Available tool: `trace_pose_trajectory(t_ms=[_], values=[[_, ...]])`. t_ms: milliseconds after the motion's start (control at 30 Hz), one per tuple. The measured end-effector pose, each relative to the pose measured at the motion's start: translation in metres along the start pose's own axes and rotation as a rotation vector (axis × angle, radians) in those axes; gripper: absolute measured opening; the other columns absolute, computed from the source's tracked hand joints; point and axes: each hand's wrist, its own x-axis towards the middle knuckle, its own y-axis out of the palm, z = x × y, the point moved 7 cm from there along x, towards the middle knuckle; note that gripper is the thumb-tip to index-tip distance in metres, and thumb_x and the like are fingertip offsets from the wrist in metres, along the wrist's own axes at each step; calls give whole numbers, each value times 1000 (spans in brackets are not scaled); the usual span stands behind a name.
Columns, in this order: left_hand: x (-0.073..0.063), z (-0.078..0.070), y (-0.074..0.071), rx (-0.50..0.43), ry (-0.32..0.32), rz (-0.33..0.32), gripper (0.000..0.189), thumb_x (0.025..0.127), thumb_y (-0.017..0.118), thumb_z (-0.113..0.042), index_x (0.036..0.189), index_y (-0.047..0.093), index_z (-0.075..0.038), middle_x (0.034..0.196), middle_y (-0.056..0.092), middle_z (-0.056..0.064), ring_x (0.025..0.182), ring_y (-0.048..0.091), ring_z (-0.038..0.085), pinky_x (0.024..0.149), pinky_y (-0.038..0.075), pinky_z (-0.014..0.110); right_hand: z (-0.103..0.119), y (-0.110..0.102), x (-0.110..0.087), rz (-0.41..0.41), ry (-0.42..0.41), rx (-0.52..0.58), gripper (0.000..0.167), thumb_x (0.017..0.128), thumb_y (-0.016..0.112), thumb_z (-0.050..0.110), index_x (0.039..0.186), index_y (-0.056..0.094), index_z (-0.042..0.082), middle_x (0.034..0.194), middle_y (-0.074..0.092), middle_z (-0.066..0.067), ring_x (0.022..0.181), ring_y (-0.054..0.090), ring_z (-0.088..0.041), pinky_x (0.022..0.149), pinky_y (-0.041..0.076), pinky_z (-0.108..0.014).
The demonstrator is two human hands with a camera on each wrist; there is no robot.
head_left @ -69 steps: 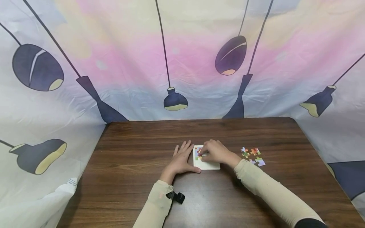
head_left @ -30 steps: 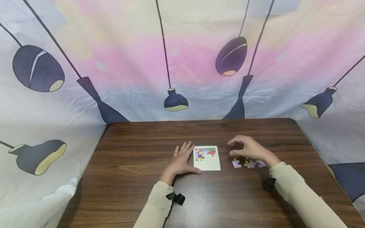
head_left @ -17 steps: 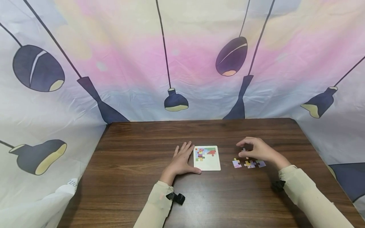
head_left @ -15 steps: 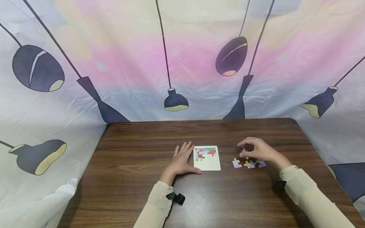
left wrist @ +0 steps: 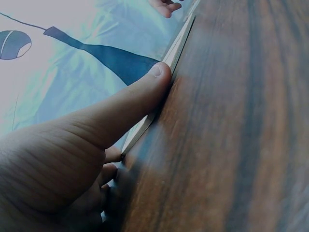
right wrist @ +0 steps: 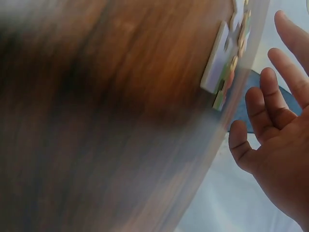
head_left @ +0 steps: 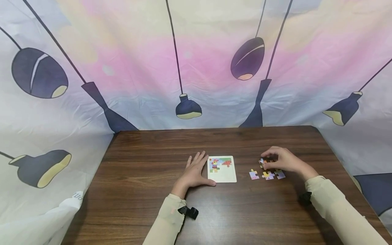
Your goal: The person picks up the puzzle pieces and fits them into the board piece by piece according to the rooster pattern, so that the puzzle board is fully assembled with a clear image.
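My left hand (head_left: 194,173) lies flat on the table with fingers spread, against the left side of a square white puzzle board (head_left: 226,176). In the left wrist view its thumb (left wrist: 145,94) touches the board's edge. Joined pieces with a colourful picture (head_left: 215,164) fill the upper and left part of the board. To the right, my right hand (head_left: 283,159) hovers over loose jigsaw pieces (head_left: 268,175), fingers loosely bent and apart from the thumb. In the right wrist view its fingers (right wrist: 270,96) hold nothing visible. The hand partly hides the pieces beneath it.
One loose piece (head_left: 254,174) lies nearest the board; another (head_left: 279,174) sits at the group's right. The brown wooden table (head_left: 147,177) ends at a hanging cloth (head_left: 137,68) printed with lamps. A black wrist camera (head_left: 189,212) is strapped to the left sleeve.
My right hand has left the board and moved right to above the loose pieces, drifting slightly further right in the last half second. My left hand stays in place at the board.
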Motion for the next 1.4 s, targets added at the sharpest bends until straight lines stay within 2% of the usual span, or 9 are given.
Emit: trace_pose_trajectory(t_ms=[433, 633, 833, 1033, 1400], values=[[1, 3, 2, 11, -10, 13, 123, 75, 92, -57, 168, 28, -9, 176, 16, 12, 163, 5, 32, 129, -3, 56, -13, 4, 1, 63, 54, 18, 48, 86, 91, 26, 125, 76, 2, 106, 64, -3, 88, 56, -14, 71, 49, -30], [1, 2, 3, 9, -6, 18, 123, 76, 92, -56, 168, 27, -8, 176, 16, 13, 163, 4, 33, 129, -3, 57, -12, 8, 0, 80, 47, 17, 47, 87, 90, 25, 124, 76, 1, 105, 65, -4, 86, 54, -13, 70, 46, -28], [0, 2, 2, -1, 1, 7, 123, 76, 93, -54, 168, 27, -6, 175, 17, 15, 163, 6, 34, 129, -2, 59, -9, 9, 0, 69, 8, -18, 41, 91, 86, 21, 124, 76, -1, 103, 65, -2, 81, 52, -10, 67, 45, -28], [0, 2, 3, -1, 0, 11, 123, 76, 92, -55, 168, 27, -7, 175, 17, 14, 163, 5, 34, 129, -2, 58, -8, 7, 0, 35, 11, -67, 37, 95, 81, 21, 125, 76, 0, 102, 64, 0, 80, 51, -7, 67, 47, -29], [-1, 0, 1, 0, -5, 13, 123, 76, 92, -56, 168, 27, -7, 175, 16, 14, 163, 5, 33, 129, -3, 58, -2, 6, 2, 53, 2, -102, 52, 86, 90, 30, 126, 75, -1, 102, 64, 0, 83, 52, -13, 67, 44, -29]])
